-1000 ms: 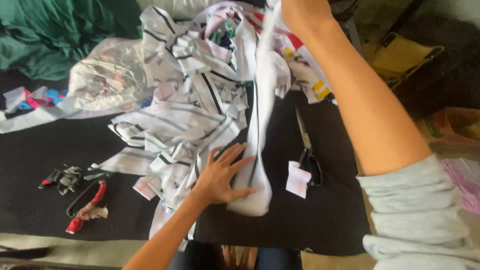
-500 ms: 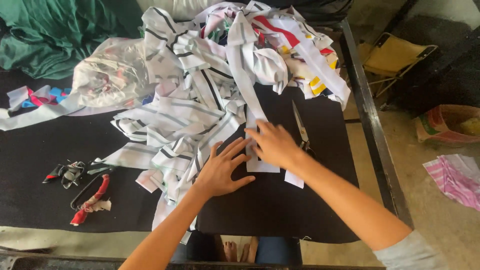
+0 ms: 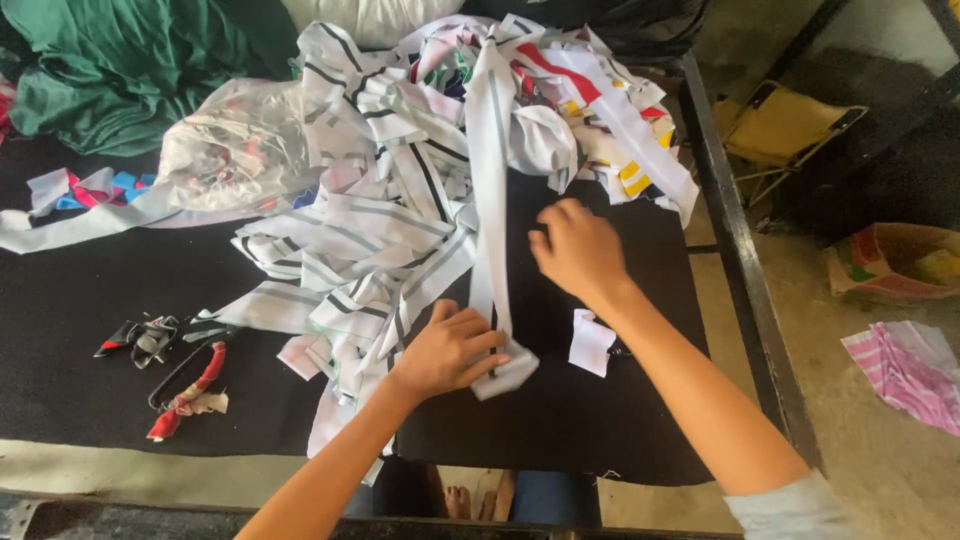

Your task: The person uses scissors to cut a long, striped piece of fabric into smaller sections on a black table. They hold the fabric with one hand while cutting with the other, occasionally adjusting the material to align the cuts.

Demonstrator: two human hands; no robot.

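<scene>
A long white fabric strip (image 3: 490,230) runs from the scrap pile down the black table (image 3: 600,430) towards me. My left hand (image 3: 450,350) lies on its near end, fingers pinning the folded tip. My right hand (image 3: 578,250) sits just right of the strip, knuckles up and fingers curled down onto the black surface. What lies under its palm is hidden. A small white fabric piece (image 3: 590,342) rests beside my right forearm.
A heap of striped white strips (image 3: 370,240) with coloured scraps covers the table's far middle. A clear plastic bag (image 3: 230,150) and green cloth (image 3: 110,60) lie at the far left, red and black scraps (image 3: 185,385) at the near left. The metal table edge (image 3: 740,290) borders the right; a yellow stool (image 3: 790,125) stands beyond it.
My right hand came down from holding the strip up high, laid it flat along the table, and has slid away from me beside the strip. My left hand stayed on the near end.
</scene>
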